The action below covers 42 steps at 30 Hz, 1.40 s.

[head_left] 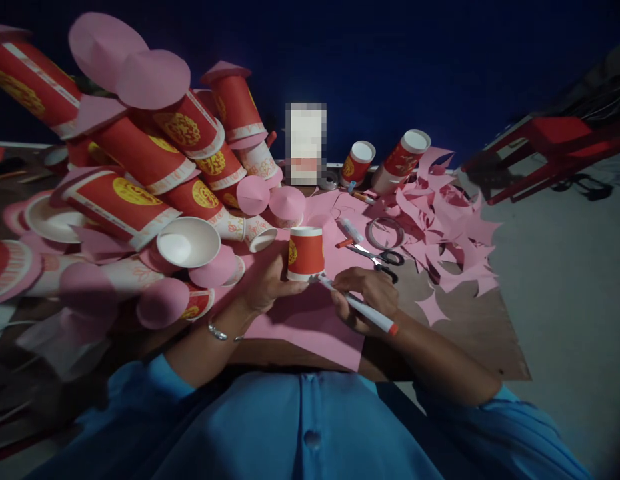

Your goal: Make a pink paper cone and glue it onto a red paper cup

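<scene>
My left hand is closed around the lower left side of a red paper cup with a white band and a gold emblem. Its thumb lies along the cup's bottom edge. In my right hand is a slim white pen-like tool with an orange-red back end. The tool's tip is at the cup's lower right edge; whether it touches cannot be made out. Beneath both hands lies a pink paper sheet. Black-handled scissors rest beyond my right hand.
Red paper cups with pink paper cones are piled high at the left. Cut pink scraps heap at the right. A tape roll and two cups stand farther back. A red stool is beyond the table's right edge.
</scene>
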{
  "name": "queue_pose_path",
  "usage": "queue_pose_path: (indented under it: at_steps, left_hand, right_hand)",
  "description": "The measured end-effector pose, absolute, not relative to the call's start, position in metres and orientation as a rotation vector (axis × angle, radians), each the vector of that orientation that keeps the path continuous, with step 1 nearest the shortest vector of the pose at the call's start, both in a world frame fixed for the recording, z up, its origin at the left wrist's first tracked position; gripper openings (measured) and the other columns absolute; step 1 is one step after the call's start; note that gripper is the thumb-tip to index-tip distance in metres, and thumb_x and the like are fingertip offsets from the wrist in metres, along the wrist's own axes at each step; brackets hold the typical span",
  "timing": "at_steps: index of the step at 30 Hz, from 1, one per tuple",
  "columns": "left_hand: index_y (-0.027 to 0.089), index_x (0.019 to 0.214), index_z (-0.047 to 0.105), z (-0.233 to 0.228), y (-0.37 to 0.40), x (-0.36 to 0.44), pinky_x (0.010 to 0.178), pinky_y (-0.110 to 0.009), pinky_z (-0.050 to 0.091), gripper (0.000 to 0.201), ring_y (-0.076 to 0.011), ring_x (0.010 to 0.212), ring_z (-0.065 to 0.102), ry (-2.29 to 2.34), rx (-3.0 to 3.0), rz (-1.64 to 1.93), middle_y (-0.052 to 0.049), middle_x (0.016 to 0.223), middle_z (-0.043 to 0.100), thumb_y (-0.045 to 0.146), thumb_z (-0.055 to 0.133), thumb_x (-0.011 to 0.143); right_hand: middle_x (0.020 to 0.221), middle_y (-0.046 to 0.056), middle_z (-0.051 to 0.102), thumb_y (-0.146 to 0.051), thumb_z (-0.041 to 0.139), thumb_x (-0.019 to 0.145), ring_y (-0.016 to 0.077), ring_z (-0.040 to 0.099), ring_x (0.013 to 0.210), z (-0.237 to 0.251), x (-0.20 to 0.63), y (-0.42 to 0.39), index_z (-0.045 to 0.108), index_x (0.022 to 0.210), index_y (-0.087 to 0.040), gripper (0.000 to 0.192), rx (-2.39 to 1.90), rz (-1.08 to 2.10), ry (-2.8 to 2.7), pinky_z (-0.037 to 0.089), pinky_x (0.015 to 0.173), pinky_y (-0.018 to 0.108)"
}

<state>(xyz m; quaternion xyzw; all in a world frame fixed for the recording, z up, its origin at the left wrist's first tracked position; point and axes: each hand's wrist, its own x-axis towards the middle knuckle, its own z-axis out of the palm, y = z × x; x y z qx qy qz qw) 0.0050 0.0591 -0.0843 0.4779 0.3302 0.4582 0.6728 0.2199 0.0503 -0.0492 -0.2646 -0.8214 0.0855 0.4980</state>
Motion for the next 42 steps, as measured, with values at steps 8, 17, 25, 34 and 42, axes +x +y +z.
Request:
queue_pose_path:
  at_steps: [8,17,25,34,42]
  left_hand:
    - [0.020,0.115,0.067,-0.0857,0.0581,0.0052,0.088,-0.041,0.055,0.054,-0.0250,0.095,0.069,0.743,1.114,1.007,-0.007,0.101,0.074,0.045,0.090,0.073]
    - [0.021,0.115,0.068,-0.0878,0.0573,0.0049,0.087,-0.042,0.056,0.053,-0.0256,0.094,0.070,0.758,1.134,0.995,-0.007,0.099,0.074,0.046,0.089,0.073]
    - [0.020,0.118,0.067,-0.0877,0.0585,0.0048,0.089,-0.041,0.054,0.056,-0.0259,0.097,0.070,0.722,1.112,0.992,-0.008,0.105,0.076,0.043,0.090,0.072]
    - [0.020,0.120,0.066,-0.0904,0.0593,0.0033,0.087,-0.034,0.053,0.060,-0.0226,0.099,0.068,0.714,1.066,1.052,-0.006,0.109,0.075,0.037,0.094,0.070]
    - [0.020,0.119,0.067,-0.0878,0.0602,0.0022,0.088,-0.036,0.052,0.056,-0.0233,0.099,0.067,0.718,1.127,1.037,-0.007,0.110,0.073,0.040,0.091,0.073]
  right_hand:
    - [0.078,0.000,0.077,-0.016,0.066,0.094,0.0169,0.077,0.068,-0.0510,0.2189,0.0529,0.061,0.113,-0.026,0.022,-0.613,0.217,-1.995,0.060,0.060,0.026]
    - [0.076,0.001,0.076,-0.015,0.063,0.097,0.0179,0.076,0.066,-0.0488,0.2162,0.0549,0.061,0.112,-0.025,0.019,-0.602,0.180,-2.001,0.059,0.058,0.026]
    - [0.074,0.001,0.074,-0.016,0.060,0.099,0.0160,0.073,0.064,-0.0496,0.2159,0.0566,0.060,0.106,-0.023,0.010,-0.574,0.145,-2.022,0.057,0.056,0.025]
    - [0.070,-0.001,0.071,-0.017,0.058,0.099,0.0129,0.070,0.059,-0.0484,0.2176,0.0514,0.059,0.097,-0.021,0.004,-0.624,0.181,-2.051,0.053,0.055,0.023]
    - [0.074,0.002,0.074,-0.015,0.059,0.099,0.0155,0.075,0.066,-0.0469,0.2184,0.0548,0.060,0.103,-0.020,0.006,-0.571,0.164,-1.984,0.061,0.061,0.024]
